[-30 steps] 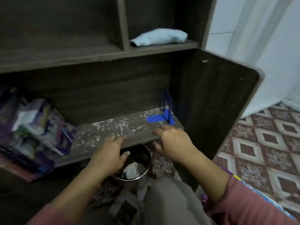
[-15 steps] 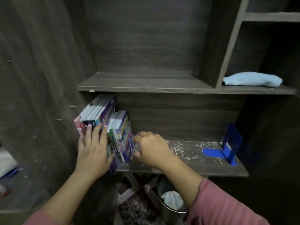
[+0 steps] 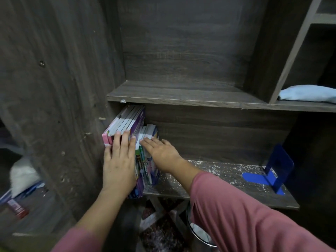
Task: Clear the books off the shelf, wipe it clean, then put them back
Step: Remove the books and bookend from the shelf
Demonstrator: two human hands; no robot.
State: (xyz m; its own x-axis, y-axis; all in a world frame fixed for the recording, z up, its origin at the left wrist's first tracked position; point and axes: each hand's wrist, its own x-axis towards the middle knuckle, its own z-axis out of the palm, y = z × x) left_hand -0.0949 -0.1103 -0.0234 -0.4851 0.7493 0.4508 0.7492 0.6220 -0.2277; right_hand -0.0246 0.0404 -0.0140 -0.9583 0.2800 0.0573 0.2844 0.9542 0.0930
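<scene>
Several books (image 3: pixel 127 120) stand in a row at the left end of the dark wooden shelf (image 3: pixel 209 180), tight against the side wall. My left hand (image 3: pixel 119 160) lies flat with straight fingers on the spines of the taller books. My right hand (image 3: pixel 161 151) reaches across with straight fingers and touches the top of the shorter books (image 3: pixel 150 131) at the right end of the row. The shelf board right of the books is bare and speckled with white flecks. A blue bookend (image 3: pixel 274 171) stands at the shelf's right end.
A light blue cloth (image 3: pixel 309 95) lies on the upper shelf at the right. Below the shelf stands a metal bin (image 3: pixel 200 237) with white paper inside. A white bag (image 3: pixel 21 175) and some books lie on the floor at the left.
The view swung left from the bookend to the books. My left hand came to rest on the spines. My right hand opened out and moved up onto the shorter books.
</scene>
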